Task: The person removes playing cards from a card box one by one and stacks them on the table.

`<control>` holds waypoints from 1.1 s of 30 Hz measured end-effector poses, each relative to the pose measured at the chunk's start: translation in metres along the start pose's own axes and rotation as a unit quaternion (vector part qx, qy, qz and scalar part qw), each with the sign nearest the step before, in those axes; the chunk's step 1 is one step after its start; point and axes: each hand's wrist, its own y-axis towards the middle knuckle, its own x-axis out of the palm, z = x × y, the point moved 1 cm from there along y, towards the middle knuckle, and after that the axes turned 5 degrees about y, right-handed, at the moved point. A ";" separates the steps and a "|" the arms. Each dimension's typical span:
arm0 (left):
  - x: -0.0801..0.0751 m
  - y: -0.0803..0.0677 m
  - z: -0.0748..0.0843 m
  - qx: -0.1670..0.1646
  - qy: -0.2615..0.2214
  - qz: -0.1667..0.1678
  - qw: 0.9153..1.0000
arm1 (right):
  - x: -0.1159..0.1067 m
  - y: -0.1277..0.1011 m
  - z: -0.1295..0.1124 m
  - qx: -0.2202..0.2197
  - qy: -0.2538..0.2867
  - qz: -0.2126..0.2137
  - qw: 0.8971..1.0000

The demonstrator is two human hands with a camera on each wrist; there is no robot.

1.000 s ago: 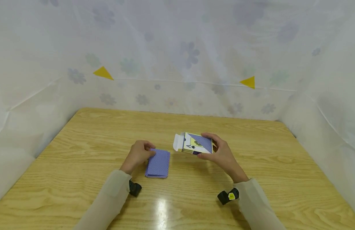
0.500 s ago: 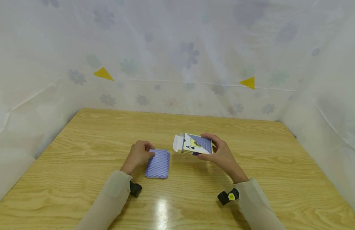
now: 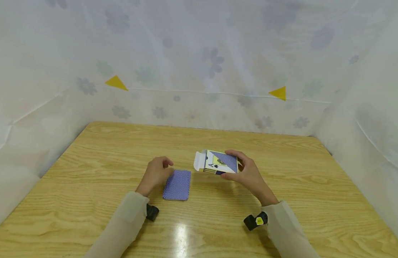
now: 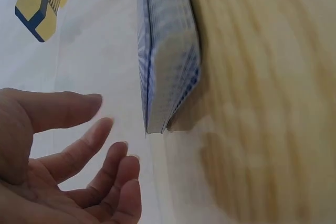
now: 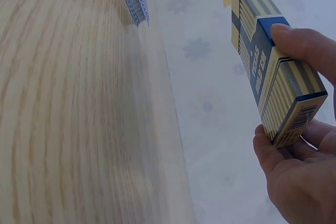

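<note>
Beside the deck [image 3: 177,185]: left hand [image 3: 155,173] free, right hand [image 3: 250,177] gripping the box [image 3: 221,161]

Deck of playing cards lies flat on the wooden table [image 3: 199,231], patterned blue backs up. Seen from the left wrist, its sides are not quite flush; a dark line runs along the edges near the top face.

Left hand just left of the deck, by its far left corner. Thumb and fingers loosely bent, tips apart, nothing between them. Head view has the fingertips overlapping the corner, but the left wrist view shows a gap from hand to cards.

Right hand to the right of the deck, clamped on the box, thumb on one narrow side, fingers on the other. Box held raised off the table, near the deck but apart from it. White flap [image 3: 199,161] sticks out at the end toward the deck. Upper face carries an A, a spade and a blue patterned corner. Right wrist view: striped sides, "TEXAS HOLD'EM" lettering, barcode on the end away from the flap.

Nearer the person than the deck: pale sleeves [image 3: 118,225], a black device at each wrist. Well beyond the deck: flowered white sheet [image 3: 186,53], two yellow triangles on it, one off to each side of the deck.
</note>
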 end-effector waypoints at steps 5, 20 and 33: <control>-0.001 -0.001 0.005 -0.003 -0.022 0.020 1.000 | 0.002 0.000 0.000 -0.001 -0.001 -0.004 1.000; 0.008 -0.009 0.039 -0.023 -0.159 -0.043 0.986 | 0.014 0.001 -0.002 -0.024 0.015 -0.032 0.999; 0.022 -0.012 0.049 -0.043 -0.207 -0.079 0.974 | 0.023 0.000 -0.003 -0.044 0.009 -0.044 0.998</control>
